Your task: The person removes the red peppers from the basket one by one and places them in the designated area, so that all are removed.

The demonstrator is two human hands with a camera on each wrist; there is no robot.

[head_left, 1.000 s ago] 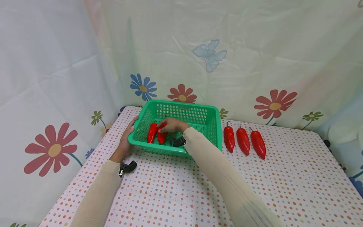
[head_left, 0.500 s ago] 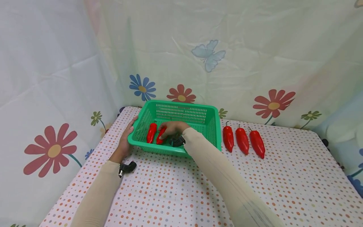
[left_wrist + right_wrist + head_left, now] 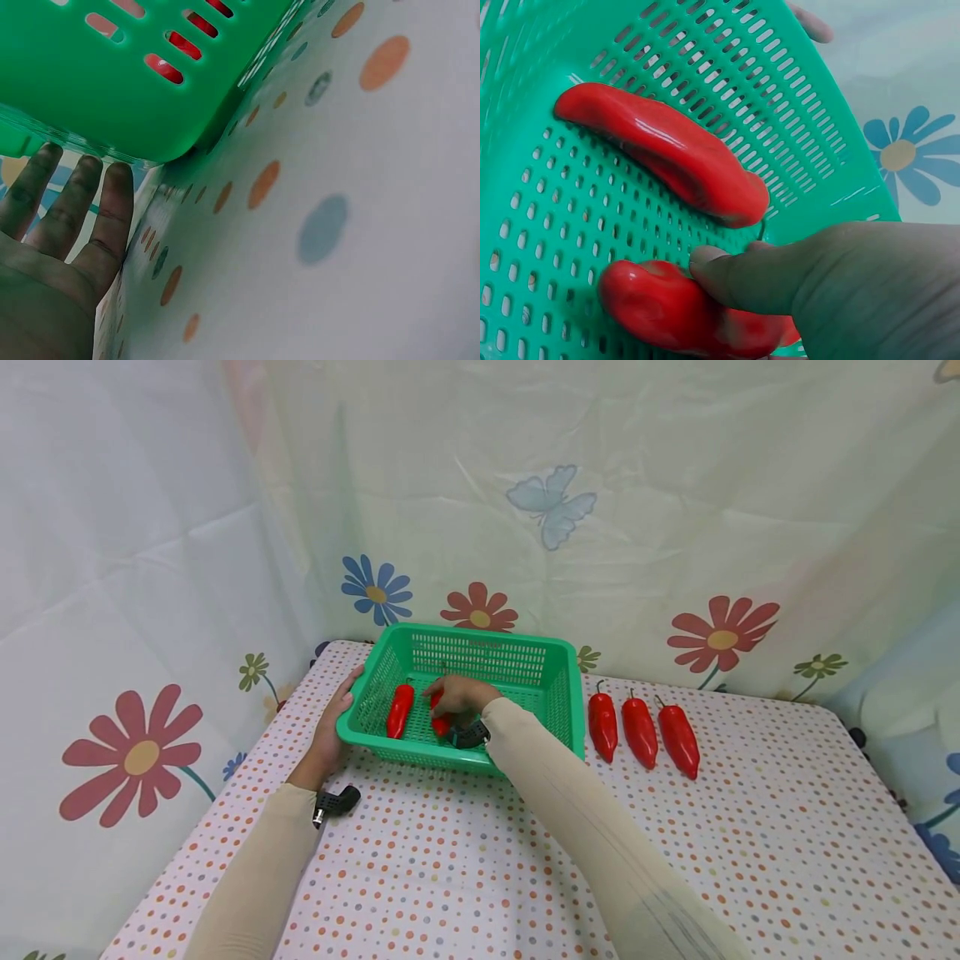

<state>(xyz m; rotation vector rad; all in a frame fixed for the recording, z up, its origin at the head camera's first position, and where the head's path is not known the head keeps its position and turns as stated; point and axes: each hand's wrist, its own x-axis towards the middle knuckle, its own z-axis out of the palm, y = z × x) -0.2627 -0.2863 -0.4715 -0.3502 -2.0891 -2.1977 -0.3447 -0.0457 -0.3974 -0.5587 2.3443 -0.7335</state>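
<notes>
**Right hand on a pepper inside the basket, left hand steadying the rim**

The right hand (image 3: 457,695) reaches into the green basket (image 3: 555,653) and curls its fingers (image 3: 742,277) around a red pepper (image 3: 667,311) lying on the basket floor. A second red pepper (image 3: 400,710) lies just beside it, at its 9 o'clock. The left hand (image 3: 330,731) rests with straight fingers (image 3: 112,210) against the basket's left rim. Three more peppers (image 3: 640,731) lie in a row on the dotted bench (image 3: 750,860), at the basket's 3 o'clock.
</notes>
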